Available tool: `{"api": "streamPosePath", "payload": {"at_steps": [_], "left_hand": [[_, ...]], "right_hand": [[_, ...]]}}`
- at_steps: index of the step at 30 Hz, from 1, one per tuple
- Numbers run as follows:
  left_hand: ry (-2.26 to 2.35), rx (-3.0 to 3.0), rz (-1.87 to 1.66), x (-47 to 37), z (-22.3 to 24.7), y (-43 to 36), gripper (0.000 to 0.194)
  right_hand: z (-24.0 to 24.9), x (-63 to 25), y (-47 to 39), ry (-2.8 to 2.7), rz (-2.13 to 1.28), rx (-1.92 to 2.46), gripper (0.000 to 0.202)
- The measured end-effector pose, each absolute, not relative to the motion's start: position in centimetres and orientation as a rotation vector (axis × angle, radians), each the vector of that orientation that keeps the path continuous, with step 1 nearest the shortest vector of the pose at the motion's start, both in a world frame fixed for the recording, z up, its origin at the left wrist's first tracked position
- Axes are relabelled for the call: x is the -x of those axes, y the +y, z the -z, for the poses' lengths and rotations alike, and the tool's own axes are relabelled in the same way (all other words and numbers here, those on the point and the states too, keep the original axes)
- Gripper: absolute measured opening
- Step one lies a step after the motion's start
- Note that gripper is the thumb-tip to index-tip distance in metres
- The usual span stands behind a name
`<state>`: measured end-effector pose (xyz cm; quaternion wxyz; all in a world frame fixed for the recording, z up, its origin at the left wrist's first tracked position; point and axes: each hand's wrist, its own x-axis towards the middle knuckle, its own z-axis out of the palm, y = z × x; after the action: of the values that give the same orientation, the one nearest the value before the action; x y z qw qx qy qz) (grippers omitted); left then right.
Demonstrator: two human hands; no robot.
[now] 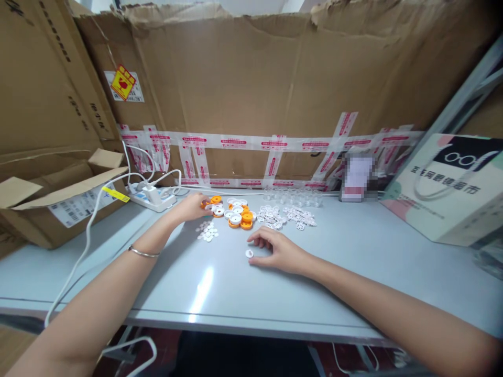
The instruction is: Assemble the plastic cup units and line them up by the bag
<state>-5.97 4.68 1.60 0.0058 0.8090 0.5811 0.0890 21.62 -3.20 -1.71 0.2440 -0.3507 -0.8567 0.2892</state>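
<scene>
My left hand (pixel 193 206) reaches into the left end of a pile of round orange and white plastic parts. Its fingertips bend down over an orange part (pixel 205 203) and partly hide it; whether they grip it I cannot make out. Nearer me, below that hand, lies a loose cluster of small white discs (pixel 207 231). My right hand (pixel 277 251) rests at the table in front of the pile, thumb and fingers apart in a curve. Between their tips is a small white round piece (pixel 249 254) with a darker mark at its centre.
White cut-out pieces (pixel 271 217) lie right of the pile, with transparent round containers (pixel 294 197) behind. A power strip (pixel 151 196) with white cables and an open carton (pixel 66 204) stand left. A phone (pixel 357 178) and a paper bag (pixel 448 188) are right.
</scene>
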Motion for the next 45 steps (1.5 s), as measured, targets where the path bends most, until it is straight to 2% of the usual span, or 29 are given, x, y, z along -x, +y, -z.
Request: {"api": "streamPosePath", "payload": {"at_steps": [11,20,31,37,41,45], "left_hand": [[1.705,-2.586,-0.342,6.5,-1.5,4.9,0.038],[1.715,-2.653,-0.33,6.3,-1.8,4.8,0.021],[1.762,-2.766,-0.286,6.4,-1.4,4.7,0.018],[1.778,-2.852,-0.409,5.4,-3.1,3.4,0.019],[1.66,-2.933,-0.532,4.6,-3.9,2.5,0.022],[1.301,-3.033,-0.614,2.7,-4.1,0.8,0.018]], "right_hand": [[1.9,-21.4,-3.4,-2.295,-0.855,0.936,0.016],[2.0,-21.3,-3.5,-2.298,-0.829,0.936,0.013],[2.0,-21.3,-3.5,-2.315,-0.784,0.9,0.012],[2.0,-21.2,-3.5,-2.304,-0.769,0.929,0.01],[2.2,-21.1,-3.4,-2.293,-0.769,0.934,0.01],[2.4,-21.1,-3.2,-2.269,-0.778,0.944,0.013]]}}
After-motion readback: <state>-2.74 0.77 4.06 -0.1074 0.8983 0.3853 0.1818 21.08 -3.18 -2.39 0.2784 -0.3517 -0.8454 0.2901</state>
